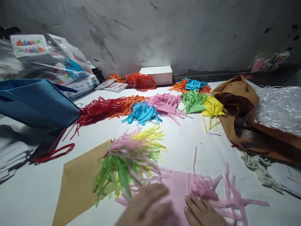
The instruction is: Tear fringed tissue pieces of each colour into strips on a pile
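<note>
Soft pink fringe lay flat under your outstretched right fingers.
The pink fringed sheet lay on the white table right in front of you, its plain band between your hands and its cut strips splayed to either side. Your right hand rested on it, fingers extended and gripping nothing visible, just beside a bunched pink clump. Your left hand was blurred, fingers bent over the sheet's left part; whether they pinched anything, you could not tell. The sheet looked very light, limp and thin, its strips likely to tangle or tear, so the plain band seemed the safer hold. A green, yellow and pink tassel bundle lay just beyond, partly over a tan sheet.
</note>
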